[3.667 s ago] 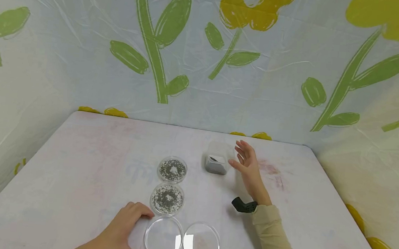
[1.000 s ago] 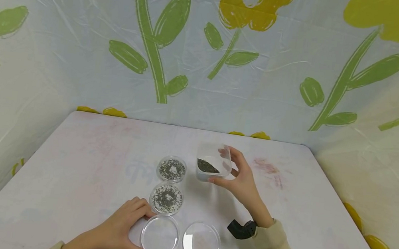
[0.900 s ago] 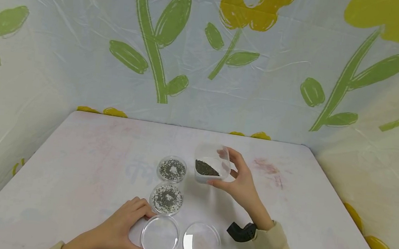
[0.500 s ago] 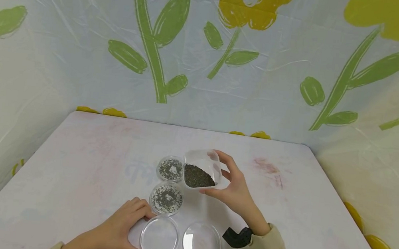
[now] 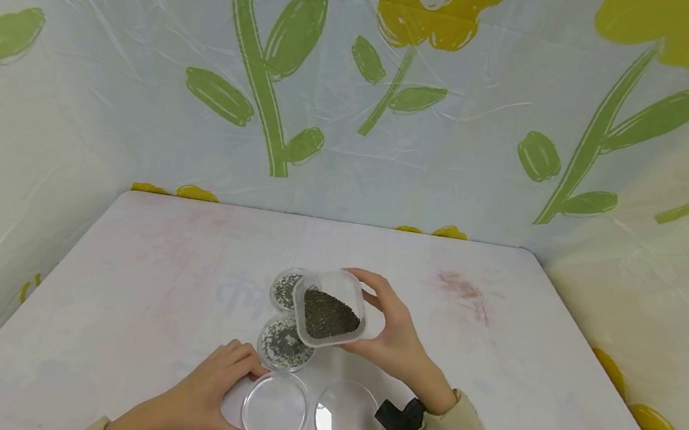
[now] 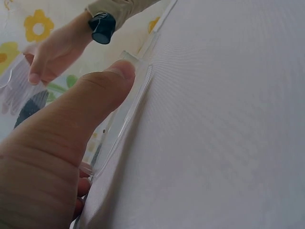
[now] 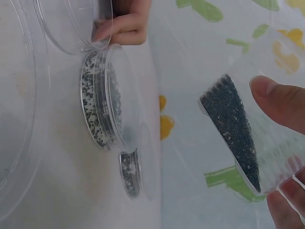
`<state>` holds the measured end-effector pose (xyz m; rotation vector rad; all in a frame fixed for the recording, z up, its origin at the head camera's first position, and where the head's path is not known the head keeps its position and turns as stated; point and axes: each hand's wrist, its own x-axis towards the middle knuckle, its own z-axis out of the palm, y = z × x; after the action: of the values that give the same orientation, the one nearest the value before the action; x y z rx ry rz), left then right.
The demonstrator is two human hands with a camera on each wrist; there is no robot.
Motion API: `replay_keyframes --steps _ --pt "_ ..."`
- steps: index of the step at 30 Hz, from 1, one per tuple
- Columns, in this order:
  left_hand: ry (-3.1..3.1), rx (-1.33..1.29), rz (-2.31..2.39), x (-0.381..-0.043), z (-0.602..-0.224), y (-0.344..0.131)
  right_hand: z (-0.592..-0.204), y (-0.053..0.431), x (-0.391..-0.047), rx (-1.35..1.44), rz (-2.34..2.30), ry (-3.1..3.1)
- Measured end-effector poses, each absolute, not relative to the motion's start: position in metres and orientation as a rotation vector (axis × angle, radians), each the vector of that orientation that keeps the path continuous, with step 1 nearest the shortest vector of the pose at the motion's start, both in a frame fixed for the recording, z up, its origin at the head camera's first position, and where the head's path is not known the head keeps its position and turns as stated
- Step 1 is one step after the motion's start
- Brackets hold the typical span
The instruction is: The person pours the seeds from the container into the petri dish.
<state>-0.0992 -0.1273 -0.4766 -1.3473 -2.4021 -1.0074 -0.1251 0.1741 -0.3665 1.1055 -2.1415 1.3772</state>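
Observation:
My right hand [image 5: 397,341] grips a clear square plastic tub [image 5: 342,285] between thumb and fingers, raised above the table and tilted. Dark granules [image 7: 231,131] are heaped along one side of it. Below it lie two petri dishes with dark granules over white; the far dish [image 5: 283,289] is partly hidden by the tub, and so is the right edge of the near dish [image 5: 284,343]. My left hand [image 5: 209,392] holds a clear petri dish [image 5: 276,410] by its rim on the table, thumb at the front and fingers at the back. No granules show inside that dish.
Another clear round dish or lid [image 5: 348,421] lies to the right of the held one. A black wrist device [image 5: 400,417] sits on my right wrist. The white table [image 5: 145,279] ends at a flower-patterned sheet [image 5: 476,138].
The tub stood on the table with my right hand open beside it; now it is gripped, lifted, tilted and carried left and nearer. My left hand has slid its dish slightly left.

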Motion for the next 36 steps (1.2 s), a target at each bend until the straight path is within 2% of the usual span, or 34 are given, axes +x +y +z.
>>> replay_keyframes --steps 4,15,36 --pt "-2.407 -1.343 -1.005 -0.099 -0.477 -0.127 -0.361 0.170 -0.120 1.131 1.320 -2.141" --pt "-2.380 -1.339 -1.017 -0.100 -0.478 -0.127 -0.384 0.176 -0.122 1.207 1.052 -2.106" --pt "-2.390 -1.360 -1.002 -0.099 -0.475 -0.127 -0.388 0.162 -0.108 1.328 0.714 -1.881"
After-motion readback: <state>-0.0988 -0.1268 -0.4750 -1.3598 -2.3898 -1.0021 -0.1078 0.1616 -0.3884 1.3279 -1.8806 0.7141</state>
